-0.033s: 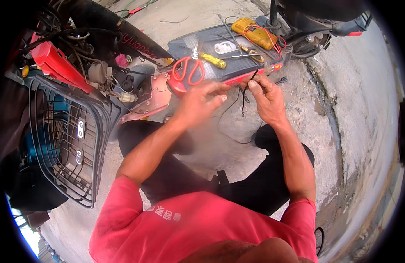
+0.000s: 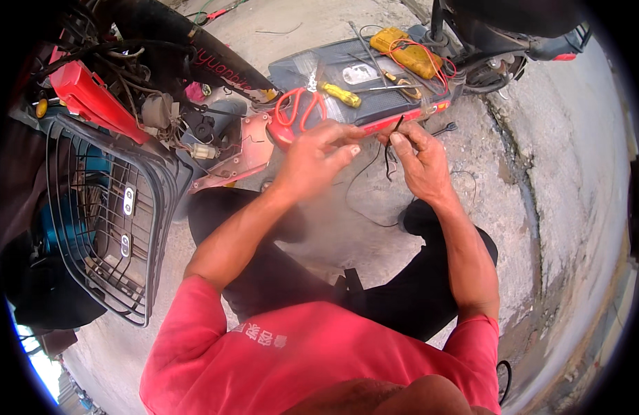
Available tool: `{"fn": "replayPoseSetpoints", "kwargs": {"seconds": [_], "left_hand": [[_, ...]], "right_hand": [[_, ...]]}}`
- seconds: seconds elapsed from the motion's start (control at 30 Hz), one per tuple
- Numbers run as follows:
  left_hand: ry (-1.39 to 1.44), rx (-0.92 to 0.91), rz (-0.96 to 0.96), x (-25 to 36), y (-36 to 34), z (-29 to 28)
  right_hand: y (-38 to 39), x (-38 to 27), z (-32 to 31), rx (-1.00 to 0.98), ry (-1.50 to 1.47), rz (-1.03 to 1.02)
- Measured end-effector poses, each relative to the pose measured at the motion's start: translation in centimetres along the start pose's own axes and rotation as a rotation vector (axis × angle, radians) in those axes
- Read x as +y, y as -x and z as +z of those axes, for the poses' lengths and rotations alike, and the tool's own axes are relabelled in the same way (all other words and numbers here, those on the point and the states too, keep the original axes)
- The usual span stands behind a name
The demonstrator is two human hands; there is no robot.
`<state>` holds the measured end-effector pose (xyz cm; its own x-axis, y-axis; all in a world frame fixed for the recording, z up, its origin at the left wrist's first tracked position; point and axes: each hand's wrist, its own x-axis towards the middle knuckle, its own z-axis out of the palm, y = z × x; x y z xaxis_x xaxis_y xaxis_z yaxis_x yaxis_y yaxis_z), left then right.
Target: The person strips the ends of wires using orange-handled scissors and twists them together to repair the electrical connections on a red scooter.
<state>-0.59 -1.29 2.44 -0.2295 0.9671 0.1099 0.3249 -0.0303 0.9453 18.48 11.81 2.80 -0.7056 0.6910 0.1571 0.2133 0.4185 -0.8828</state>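
My right hand pinches a thin black cable between thumb and fingers, just below the red front edge of a scooter's grey footboard. To its left, my left hand has loosely bent fingers apart, with nothing visible in them. On or against the footboard are red-handled scissors, a yellow screwdriver, long metal tools and a yellow meter with red leads. A loose thin wire trails on the concrete between my legs.
A black wire basket stands at the left, beside an opened scooter front with tangled wiring, a red panel and a pink bracket. A wheel is at the upper right. A long crack runs along the concrete on the right.
My right hand and the black cable have shifted very slightly, and the cable hangs a little differently. My left hand has barely moved.
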Motion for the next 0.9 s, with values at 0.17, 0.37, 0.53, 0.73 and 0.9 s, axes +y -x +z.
{"fn": "replayPoseSetpoints", "kwargs": {"seconds": [0.17,0.37,0.53,0.73,0.9], "left_hand": [[0.046,0.068,0.159,1.3,0.3,-0.7],[-0.034,0.015,0.243,0.7,0.3,-0.8],[0.239,0.176,-0.028,-0.4,0.4,-0.5],[0.509,0.136,-0.115,-0.6,0.2,-0.3],[0.689,0.094,-0.121,-0.6,0.4,0.6]], "right_hand": [[0.6,-1.1,2.0,-0.082,0.133,-0.271],[0.6,-1.1,2.3,-0.155,0.235,-0.278],[0.7,-2.5,2.9,0.068,0.166,-0.366],[3.7,-2.4,5.6,-0.293,-0.295,0.121],[1.5,0.0,4.5,-0.063,-0.698,0.331]]}}
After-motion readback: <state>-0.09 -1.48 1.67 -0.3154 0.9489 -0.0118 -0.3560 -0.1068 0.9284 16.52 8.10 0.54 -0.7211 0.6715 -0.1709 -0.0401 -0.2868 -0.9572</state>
